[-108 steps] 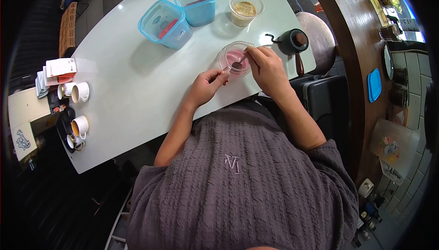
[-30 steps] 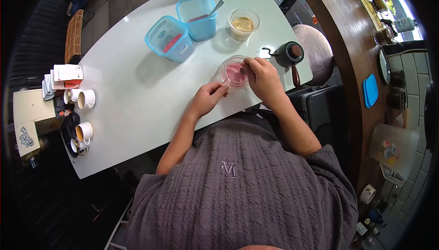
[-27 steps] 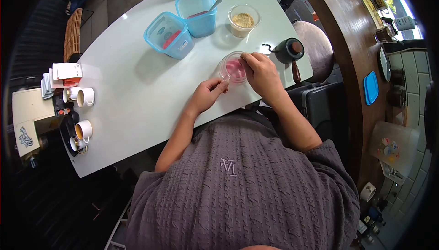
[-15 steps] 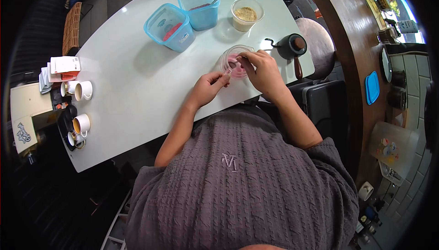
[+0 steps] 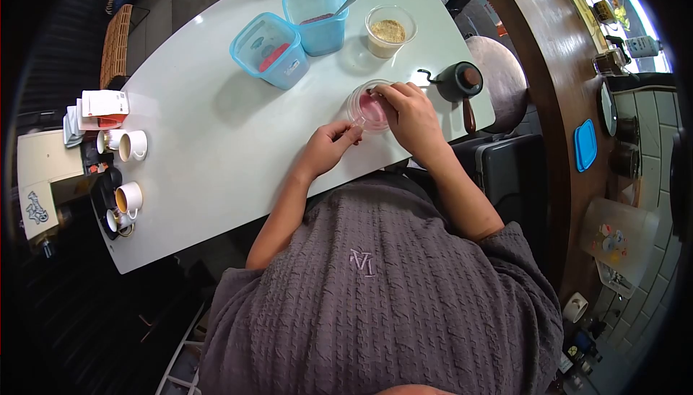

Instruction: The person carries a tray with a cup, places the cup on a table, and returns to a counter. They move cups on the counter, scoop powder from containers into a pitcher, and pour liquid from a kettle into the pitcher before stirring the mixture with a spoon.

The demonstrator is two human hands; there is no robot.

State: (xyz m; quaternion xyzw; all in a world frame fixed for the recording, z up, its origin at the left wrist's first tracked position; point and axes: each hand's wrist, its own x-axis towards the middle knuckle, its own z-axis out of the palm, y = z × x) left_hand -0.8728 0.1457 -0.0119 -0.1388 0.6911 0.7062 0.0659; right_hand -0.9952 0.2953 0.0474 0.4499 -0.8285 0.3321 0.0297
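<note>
A round clear container (image 5: 356,99) with pink content stands near the table's front edge. At its near left rim is my left hand (image 5: 330,148), thumb and fingers pinched on a small clear piece. My right hand (image 5: 414,117) reaches over the container's right side with bent, closed fingers; what they hold is hidden. Behind stands a clear cup (image 5: 387,32) of yellowish crumbs. Two blue tubs (image 5: 284,65) (image 5: 326,39) stand further left, one with red-pink content, the other with dark powder and a spoon (image 5: 349,0).
A dark hand grinder (image 5: 458,81) with a crank lies right of my right hand. White cups (image 5: 133,145) and packets (image 5: 105,104) line the table's left edge. A wooden counter (image 5: 538,55) with a blue lid (image 5: 585,145) runs along the right.
My right hand has shifted slightly within the container's opening, its fingers now lower over the rim. The whole view has moved a little, so the table items appear slightly lower.
</note>
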